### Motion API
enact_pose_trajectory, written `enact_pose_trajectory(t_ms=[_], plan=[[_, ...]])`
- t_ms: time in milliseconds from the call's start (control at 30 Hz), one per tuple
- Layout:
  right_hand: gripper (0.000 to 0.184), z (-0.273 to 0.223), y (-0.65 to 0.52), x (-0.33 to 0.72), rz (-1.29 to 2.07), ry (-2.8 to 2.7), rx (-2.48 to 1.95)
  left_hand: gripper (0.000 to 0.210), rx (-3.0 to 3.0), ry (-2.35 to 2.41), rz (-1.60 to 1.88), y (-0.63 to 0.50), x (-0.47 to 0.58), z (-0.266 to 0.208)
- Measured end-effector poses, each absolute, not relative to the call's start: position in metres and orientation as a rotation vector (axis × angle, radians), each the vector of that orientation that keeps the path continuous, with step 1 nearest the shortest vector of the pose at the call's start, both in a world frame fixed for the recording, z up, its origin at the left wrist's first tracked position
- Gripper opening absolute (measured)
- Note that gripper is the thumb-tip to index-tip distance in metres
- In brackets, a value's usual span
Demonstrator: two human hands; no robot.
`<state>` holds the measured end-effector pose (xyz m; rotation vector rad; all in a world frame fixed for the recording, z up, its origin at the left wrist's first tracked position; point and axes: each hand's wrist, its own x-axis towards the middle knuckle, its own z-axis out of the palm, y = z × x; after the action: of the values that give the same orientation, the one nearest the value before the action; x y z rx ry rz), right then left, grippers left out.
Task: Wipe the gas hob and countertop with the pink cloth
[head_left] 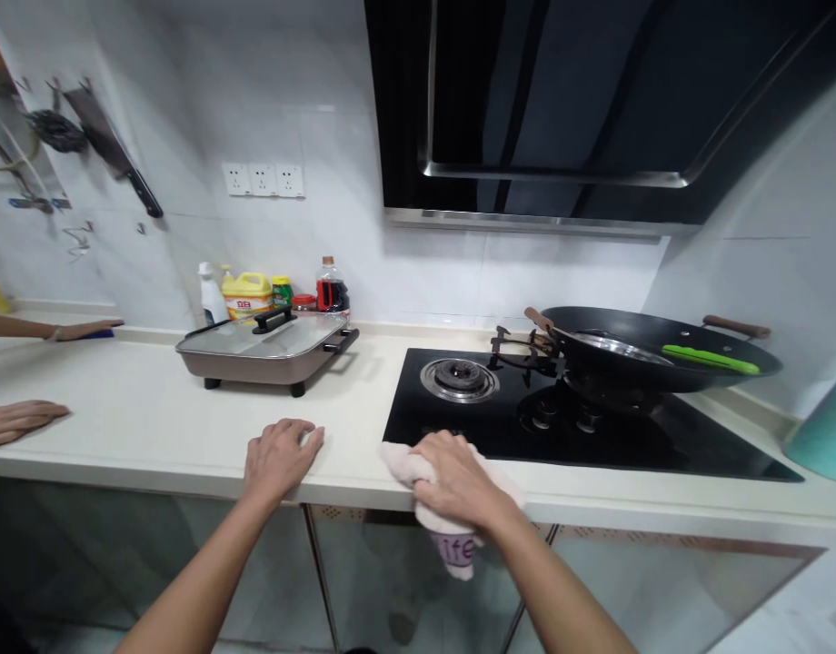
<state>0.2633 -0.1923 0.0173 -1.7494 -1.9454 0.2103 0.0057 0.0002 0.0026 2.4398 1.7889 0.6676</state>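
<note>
My right hand (455, 477) is closed over a pale pink cloth (408, 463), pressing it on the counter's front edge beside the gas hob (482, 427). Part of the cloth hangs over the edge and shows purple letters. My left hand (280, 459) rests on the white countertop (356, 400), holding nothing, its fingers slightly bent and the thumb apart. An electric pan with a glass lid (264, 341) stands behind it. Above the hob's left side sits a bare burner (460, 377).
A wok (663, 318) holding a green-handled utensil (711, 359) sits at the right. A pan support (523, 350) lies beside it. Bottles (247, 295) line the wall. Another person's hands (23, 422) rest at far left, one on a blue item (99, 334). A cleaver (111, 150) hangs above.
</note>
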Motion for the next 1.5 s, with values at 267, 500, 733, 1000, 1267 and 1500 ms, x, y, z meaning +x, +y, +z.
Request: enact_pose_trajectory(t_ms=[267, 500, 733, 1000, 1267, 1500], plan=[[0.028, 0.0, -0.294, 0.389, 0.132, -1.565, -2.069, 0.056, 2.452, 1.775, 0.682, -0.002, 0.007, 0.004], [0.038, -0.015, -0.352, 0.447, 0.166, -1.218, -2.083, 0.054, 2.437, 1.784, 0.708, -0.003, 0.009, 0.003], [0.045, -0.012, -0.3, 0.432, -0.015, -1.228, -2.243, 0.055, 2.449, 1.777, 0.697, -0.004, 0.009, 0.001], [0.025, 0.022, -0.205, 0.289, 0.092, -1.707, -2.058, 0.055, 2.446, 1.774, 0.667, -0.002, 0.008, 0.002], [0.028, 0.031, -0.14, 0.206, 0.199, -2.09, -1.775, 0.053, 2.447, 1.794, 0.683, 0.001, 0.008, 0.004], [0.027, 0.025, -0.175, 0.245, 0.266, -1.945, -1.805, 0.057, 2.447, 1.777, 0.654, -0.001, 0.006, 0.009]])
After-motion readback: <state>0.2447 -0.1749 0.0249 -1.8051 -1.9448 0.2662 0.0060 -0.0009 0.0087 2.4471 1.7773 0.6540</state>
